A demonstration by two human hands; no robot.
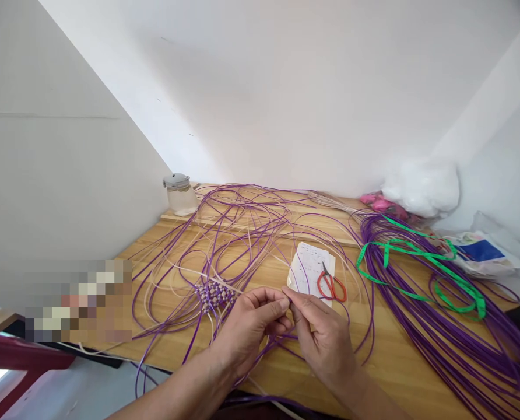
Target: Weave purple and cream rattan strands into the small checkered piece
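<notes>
My left hand (251, 324) and my right hand (323, 332) meet above the near part of the wooden table (391, 361), fingertips pinched together on a thin purple strand (288, 299). Just left of my left hand lies a small woven patch (214, 294) of purple and pale strands, with long loose strands looping away from it. Red-handled scissors (331, 286) rest on a sheet of paper (309, 263) just beyond my right hand.
A thick bundle of purple strands (421, 303) runs down the right side under a green tape (456, 289). A lidded jar (180, 193) stands at the back left. White stuffing (421, 186), pink items (380, 203) and a plastic packet (478, 251) sit at the back right.
</notes>
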